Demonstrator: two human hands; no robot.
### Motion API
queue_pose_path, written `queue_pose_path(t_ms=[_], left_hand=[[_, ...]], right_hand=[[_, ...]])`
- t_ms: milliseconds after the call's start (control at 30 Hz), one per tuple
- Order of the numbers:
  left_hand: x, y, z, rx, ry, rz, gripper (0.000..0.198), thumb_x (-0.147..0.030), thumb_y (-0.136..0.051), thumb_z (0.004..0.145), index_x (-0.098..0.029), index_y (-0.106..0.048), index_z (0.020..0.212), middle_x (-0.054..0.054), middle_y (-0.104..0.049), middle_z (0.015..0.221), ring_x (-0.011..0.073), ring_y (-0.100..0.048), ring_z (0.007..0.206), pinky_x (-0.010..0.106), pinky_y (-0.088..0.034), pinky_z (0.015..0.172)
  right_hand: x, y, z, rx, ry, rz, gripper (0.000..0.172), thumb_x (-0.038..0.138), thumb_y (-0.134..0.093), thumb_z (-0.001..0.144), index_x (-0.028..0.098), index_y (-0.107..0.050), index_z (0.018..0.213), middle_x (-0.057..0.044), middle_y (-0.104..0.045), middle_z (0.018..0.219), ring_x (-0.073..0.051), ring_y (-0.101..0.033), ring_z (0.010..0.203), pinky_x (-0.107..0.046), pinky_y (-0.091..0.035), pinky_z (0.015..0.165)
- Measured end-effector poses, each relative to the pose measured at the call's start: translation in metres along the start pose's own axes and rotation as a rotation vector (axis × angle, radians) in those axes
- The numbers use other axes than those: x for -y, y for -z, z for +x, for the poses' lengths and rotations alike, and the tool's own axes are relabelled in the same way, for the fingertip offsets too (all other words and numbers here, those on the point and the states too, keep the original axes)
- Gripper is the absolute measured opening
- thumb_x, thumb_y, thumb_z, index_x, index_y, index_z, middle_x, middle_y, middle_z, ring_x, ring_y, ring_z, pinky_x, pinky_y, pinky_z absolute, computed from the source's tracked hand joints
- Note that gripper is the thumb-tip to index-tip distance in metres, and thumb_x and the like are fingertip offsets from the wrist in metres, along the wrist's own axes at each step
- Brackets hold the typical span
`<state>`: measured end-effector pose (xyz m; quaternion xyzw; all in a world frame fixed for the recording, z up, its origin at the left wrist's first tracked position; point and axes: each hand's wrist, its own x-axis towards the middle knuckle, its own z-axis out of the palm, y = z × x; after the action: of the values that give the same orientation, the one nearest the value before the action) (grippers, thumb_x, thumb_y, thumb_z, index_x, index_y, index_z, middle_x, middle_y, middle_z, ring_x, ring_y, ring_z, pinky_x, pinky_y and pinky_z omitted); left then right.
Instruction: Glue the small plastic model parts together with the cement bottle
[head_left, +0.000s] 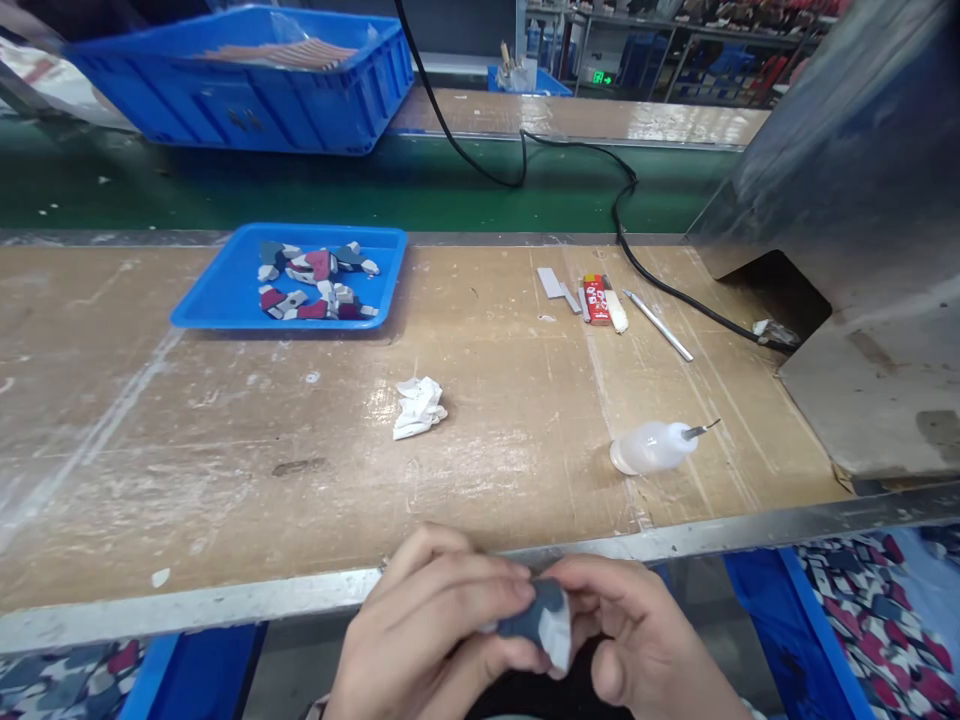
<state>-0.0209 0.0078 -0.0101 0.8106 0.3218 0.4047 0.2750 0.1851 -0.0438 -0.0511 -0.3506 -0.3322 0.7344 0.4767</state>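
Note:
In front of the table's near edge, my left hand (442,625) is closed on a small dark grey-and-white moulded piece (536,622), its thumb below and fingers above. The white end of this piece faces my right hand (637,630). My right fingers are curled against the far side of the piece, and the right thumb stands a little apart from it. Parts of the piece are hidden by my fingers. On the table beyond lie a crumpled white tissue (418,408) and a translucent squeeze bottle (652,448) on its base, with a thin metal tip pointing right.
A blue tray (214,290) holds several grey, white and maroon pieces. Right of it lie a red-and-yellow packet (597,300), a silver pen-like tool (660,328) and a black cable (675,292). A metal housing (847,250) stands right. Blue bins (806,640) of pieces sit below the table.

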Motion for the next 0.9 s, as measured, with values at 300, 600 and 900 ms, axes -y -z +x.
queue_pose_path(t_ms=[300, 600, 900], left_hand=[[0.022, -0.018, -0.003, -0.076, 0.162, 0.289, 0.015, -0.015, -0.064, 0.097, -0.021, -0.065, 0.110, 0.005, -0.069, 0.100, 0.0222, -0.062, 0.096, 0.033, -0.055, 0.080], [0.022, -0.023, 0.011, -0.070, 0.136, 0.393, 0.011, -0.014, -0.062, 0.099, -0.019, -0.066, 0.108, 0.004, -0.069, 0.100, 0.0199, -0.062, 0.097, 0.031, -0.054, 0.084], [0.024, -0.029, 0.017, -0.078, 0.107, 0.288, 0.017, -0.007, -0.055, 0.101, -0.015, -0.065, 0.112, 0.006, -0.070, 0.102, 0.0151, -0.068, 0.094, 0.024, -0.057, 0.083]], right_hand=[[0.042, 0.046, -0.018, -0.917, 0.326, -0.626, 0.031, 0.044, -0.077, 0.085, 0.022, -0.056, 0.078, 0.002, -0.057, 0.069, -0.012, -0.055, 0.060, -0.020, -0.048, 0.055], [0.043, 0.055, 0.024, -0.750, 0.191, -1.014, 0.053, 0.056, -0.076, 0.080, 0.026, -0.064, 0.122, -0.009, -0.068, 0.124, -0.032, -0.062, 0.115, -0.046, -0.049, 0.097], [0.036, 0.045, 0.009, -0.726, 0.169, -0.774, 0.051, 0.053, -0.066, 0.090, 0.022, -0.057, 0.129, -0.013, -0.064, 0.131, -0.032, -0.059, 0.121, -0.045, -0.044, 0.104]])
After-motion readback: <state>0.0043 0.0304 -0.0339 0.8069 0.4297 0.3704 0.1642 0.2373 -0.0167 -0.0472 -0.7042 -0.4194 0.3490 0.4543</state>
